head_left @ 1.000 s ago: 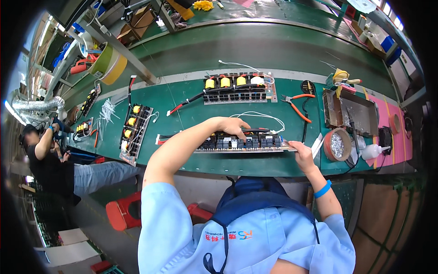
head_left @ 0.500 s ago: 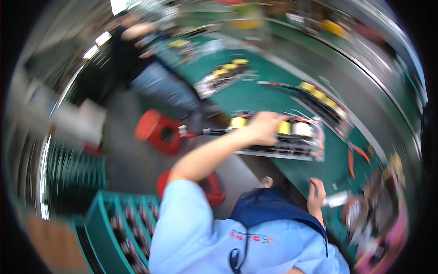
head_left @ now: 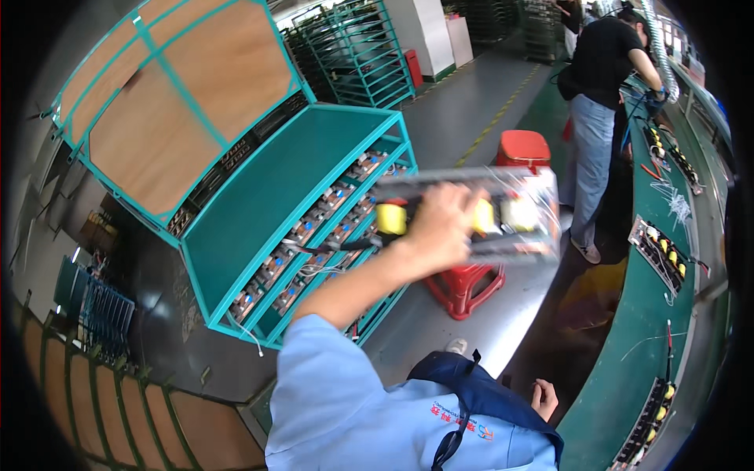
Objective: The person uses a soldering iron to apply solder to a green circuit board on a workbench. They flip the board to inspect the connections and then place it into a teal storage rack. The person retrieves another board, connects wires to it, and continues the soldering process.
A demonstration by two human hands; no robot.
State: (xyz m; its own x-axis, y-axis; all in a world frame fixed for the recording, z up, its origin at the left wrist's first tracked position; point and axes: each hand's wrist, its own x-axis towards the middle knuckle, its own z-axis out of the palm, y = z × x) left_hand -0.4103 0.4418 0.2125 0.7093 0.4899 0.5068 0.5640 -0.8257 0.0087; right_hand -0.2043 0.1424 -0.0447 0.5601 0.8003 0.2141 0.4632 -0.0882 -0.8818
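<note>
The circuit board point(head_left: 516, 215) is gripped from above by the left hand point(head_left: 444, 224), elbow bent, and is held in mid-air near the green rack point(head_left: 290, 173). The right hand point(head_left: 543, 399) is positioned well apart, fingers curled (its grip cannot be determined).

Glare whitens the floor point(head_left: 521, 303) (circuit board point(head_left: 496, 223) blurred).

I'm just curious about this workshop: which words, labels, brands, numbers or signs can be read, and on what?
Light-blue shirt: small red characters and a coloured logo on the chest, which I won't copy out.
Circuit board in the left hand: too blurred to read any marking.
Boards on the green bench: any print is too small to read.
Elsewhere: I can make out nothing legible.
</note>
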